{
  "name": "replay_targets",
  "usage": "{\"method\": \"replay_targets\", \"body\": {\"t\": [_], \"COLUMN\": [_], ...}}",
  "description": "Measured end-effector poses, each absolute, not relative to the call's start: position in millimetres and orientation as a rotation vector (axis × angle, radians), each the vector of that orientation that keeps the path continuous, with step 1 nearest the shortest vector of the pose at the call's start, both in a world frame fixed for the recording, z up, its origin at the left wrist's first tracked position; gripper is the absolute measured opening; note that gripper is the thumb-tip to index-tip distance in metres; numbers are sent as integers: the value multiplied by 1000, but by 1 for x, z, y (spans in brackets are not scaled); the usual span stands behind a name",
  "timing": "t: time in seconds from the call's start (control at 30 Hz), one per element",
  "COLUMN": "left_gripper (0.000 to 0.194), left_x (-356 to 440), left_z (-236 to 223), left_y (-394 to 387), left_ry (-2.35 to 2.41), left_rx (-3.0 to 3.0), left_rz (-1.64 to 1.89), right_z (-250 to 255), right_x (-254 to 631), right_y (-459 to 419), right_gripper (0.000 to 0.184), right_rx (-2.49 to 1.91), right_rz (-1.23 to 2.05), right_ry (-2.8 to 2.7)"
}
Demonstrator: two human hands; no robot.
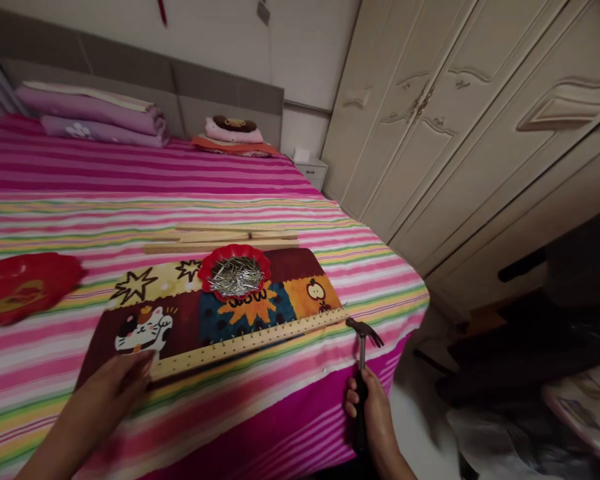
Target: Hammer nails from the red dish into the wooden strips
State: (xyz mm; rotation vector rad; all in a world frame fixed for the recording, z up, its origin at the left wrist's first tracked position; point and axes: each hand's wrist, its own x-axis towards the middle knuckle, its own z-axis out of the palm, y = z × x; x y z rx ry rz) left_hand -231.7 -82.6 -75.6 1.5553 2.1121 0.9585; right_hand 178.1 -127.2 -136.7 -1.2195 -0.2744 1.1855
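A red bowl with a scalloped rim point(206, 276) sits on the far part of a patterned mat point(180, 323), heaped with loose silvery nails point(234, 275) that lie in every direction. Just below it, the mat carries the lettering "WOW" on an orange burst, its top edge partly covered by the bowl. A shiny red item point(27, 287) lies well apart to the left, on the striped bedcover point(280, 407) — it bears a yellow emblem, too unclear to read.

The pale wooden strip point(250, 340) lies along the mat's near edge, slanting up to the right. Small nails stand in a row along its right part; dark dots mark the left part.

The left hand point(111, 392) is at the strip's left end, fingers close together; I cannot tell whether they pinch it. The right hand point(373, 407) is wrapped around the black handle of a claw hammer point(363, 343) — its head just beside the strip's right end. Thin wooden slats point(225, 248) lie behind the bowl.
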Motion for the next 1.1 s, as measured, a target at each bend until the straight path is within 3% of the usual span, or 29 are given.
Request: {"method": "replay_targets", "body": {"t": [0.3, 0.57, 0.8, 1.1], "left_gripper": [30, 22, 11, 31], "left_x": [-164, -114, -118, -137], "left_z": [-32, -45, -58, -41], "left_y": [7, 66, 74, 41], "left_ry": [2063, 2118, 2016, 1663], "left_rx": [1972, 1877, 1609, 1226], "left_rz": [767, 622, 817, 1214], "right_z": [-139, -145, -148, -143], "right_x": [177, 181, 182, 180], "right_y": [-128, -127, -125, -125], "right_gripper": [29, 33, 35, 36], "right_rx": [-1218, -1204, -1195, -1181], "right_rz": [1202, 1234, 1235, 1239], "right_ry": [-221, -193, -186, -186]}}
